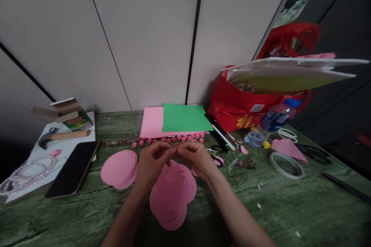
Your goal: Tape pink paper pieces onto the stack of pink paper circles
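Observation:
My left hand [152, 160] and my right hand [195, 158] meet above the green table, fingertips pinched together over something too small to make out. Under them lies a pile of pink paper heart shapes [172, 195]. A second stack of pink paper circles [119, 169] rests just left of my left hand. A row of small pink rolled pieces [174, 139] runs along the table just beyond my fingers.
Pink paper [150, 121] and a green sheet [185, 117] lie by the wall. A phone [74, 168], hammer [62, 137] and beads [27, 170] sit left. A red bag [246, 106], bottle [275, 117], tape roll [286, 164], pens [223, 137] and scissors [314, 152] are right.

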Action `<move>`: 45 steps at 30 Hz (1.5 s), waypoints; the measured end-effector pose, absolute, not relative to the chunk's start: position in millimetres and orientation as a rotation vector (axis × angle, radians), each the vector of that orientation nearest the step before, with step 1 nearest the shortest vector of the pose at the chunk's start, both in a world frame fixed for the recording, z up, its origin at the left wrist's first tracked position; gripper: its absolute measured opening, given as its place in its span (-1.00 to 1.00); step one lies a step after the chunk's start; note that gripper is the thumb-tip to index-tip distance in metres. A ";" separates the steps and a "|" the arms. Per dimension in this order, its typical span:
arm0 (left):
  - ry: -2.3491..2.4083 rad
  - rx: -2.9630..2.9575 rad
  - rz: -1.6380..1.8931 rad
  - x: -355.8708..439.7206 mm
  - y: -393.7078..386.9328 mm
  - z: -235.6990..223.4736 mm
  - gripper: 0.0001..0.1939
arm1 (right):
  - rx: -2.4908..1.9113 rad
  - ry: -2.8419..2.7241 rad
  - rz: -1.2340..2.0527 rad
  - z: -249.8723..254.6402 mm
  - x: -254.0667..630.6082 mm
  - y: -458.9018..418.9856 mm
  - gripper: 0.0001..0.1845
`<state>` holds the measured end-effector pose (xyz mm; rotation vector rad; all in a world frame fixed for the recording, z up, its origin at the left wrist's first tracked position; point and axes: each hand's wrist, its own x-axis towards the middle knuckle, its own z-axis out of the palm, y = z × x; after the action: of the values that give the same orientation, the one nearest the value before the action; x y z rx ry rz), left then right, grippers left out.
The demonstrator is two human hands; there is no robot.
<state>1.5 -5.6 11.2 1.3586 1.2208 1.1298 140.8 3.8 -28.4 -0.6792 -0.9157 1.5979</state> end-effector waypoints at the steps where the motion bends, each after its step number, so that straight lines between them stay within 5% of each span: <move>1: 1.216 1.368 1.131 1.1 -5.4 10.7 -0.88 | -0.680 -0.904 1.599 -28.2 141.0 4.0 -0.87; 45: 1.274 1.405 1.098 -1.9 -4.1 10.6 -0.87 | -0.794 -1.105 1.456 -24.5 142.6 2.7 -0.78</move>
<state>-1.9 -4.1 10.6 1.4046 1.2738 1.0985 142.6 2.7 -24.5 -0.7937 -1.1048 1.4557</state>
